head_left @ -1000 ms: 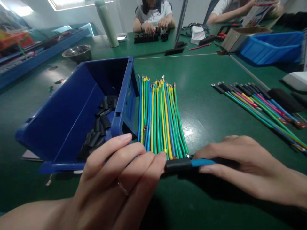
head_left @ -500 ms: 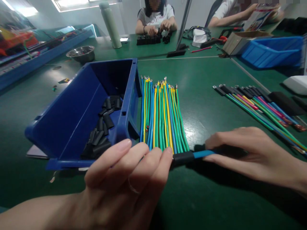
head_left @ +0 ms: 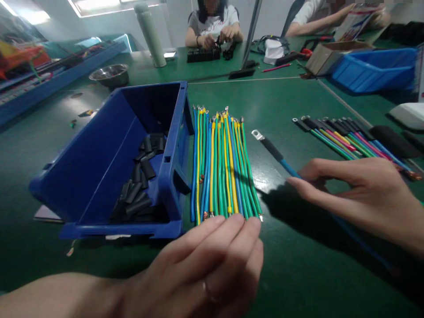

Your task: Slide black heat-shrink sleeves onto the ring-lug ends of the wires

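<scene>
My right hand (head_left: 361, 194) pinches a blue wire (head_left: 287, 168) that carries a black sleeve and a metal ring lug (head_left: 256, 134) at its far end; the wire points up and to the left above the green table (head_left: 291, 101). With its fingers loosely together, my left hand (head_left: 212, 265) hovers low in the middle and holds nothing, its fingertips near the close ends of a row of blue, green and yellow wires (head_left: 221, 163). Left of that row stands a tilted blue bin (head_left: 109, 159) with several black sleeve pieces (head_left: 141, 190) inside.
A second row of sleeved coloured wires (head_left: 351, 141) lies at the right. Farther back stand a pale green bottle (head_left: 150, 33), a steel bowl (head_left: 109, 74), a blue tray (head_left: 374, 68) and a cardboard box (head_left: 331, 51). Two people sit across the table (head_left: 215, 22).
My left hand let go of the sleeved end and pulled back toward me. My right hand swung the blue wire up and to the right, lug end now pointing away.
</scene>
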Action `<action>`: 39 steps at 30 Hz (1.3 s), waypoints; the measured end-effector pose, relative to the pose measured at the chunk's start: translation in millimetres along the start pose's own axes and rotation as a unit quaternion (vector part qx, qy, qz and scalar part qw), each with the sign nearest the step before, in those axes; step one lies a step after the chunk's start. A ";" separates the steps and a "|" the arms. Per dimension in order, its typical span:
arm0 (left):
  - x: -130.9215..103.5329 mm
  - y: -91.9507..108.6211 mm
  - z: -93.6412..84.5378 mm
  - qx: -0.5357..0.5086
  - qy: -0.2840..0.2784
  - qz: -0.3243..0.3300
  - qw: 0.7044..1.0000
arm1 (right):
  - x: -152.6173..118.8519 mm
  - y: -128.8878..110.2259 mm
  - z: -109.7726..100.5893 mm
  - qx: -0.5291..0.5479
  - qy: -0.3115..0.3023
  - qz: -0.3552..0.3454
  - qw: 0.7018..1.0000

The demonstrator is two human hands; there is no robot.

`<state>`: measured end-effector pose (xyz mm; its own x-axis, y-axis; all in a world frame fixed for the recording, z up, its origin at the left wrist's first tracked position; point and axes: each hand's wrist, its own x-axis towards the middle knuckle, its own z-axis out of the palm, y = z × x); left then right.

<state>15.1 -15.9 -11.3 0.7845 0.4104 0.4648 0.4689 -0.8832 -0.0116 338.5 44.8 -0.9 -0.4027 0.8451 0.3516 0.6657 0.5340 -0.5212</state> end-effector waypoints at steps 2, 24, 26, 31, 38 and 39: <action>-0.1 1.8 2.4 -0.016 -0.043 0.013 0.999 | 3.0 -1.0 1.6 -0.018 0.004 0.028 0.999; -3.1 13.1 54.1 -0.083 0.001 -0.052 0.995 | 3.5 18.1 4.0 -0.078 -0.177 0.214 0.958; -3.7 13.3 54.3 -0.083 0.002 -0.051 0.995 | 1.0 20.7 2.2 -0.068 -0.188 0.221 0.955; -6.1 14.3 54.6 -0.086 -0.020 -0.044 0.995 | 3.7 17.0 8.6 -0.072 -0.147 0.247 0.955; -5.1 12.3 55.8 -0.088 -0.007 -0.048 0.995 | 6.8 13.5 11.6 -0.094 -0.101 0.254 0.957; -5.3 12.2 56.1 -0.087 -0.009 -0.048 0.995 | 6.1 14.6 10.4 -0.087 -0.116 0.253 0.957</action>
<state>39.4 -16.0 -63.6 0.7470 0.4975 0.4411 0.4657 -0.8650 0.1869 339.2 58.0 -14.5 -0.1169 0.9877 -0.1040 0.8985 0.0605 -0.4348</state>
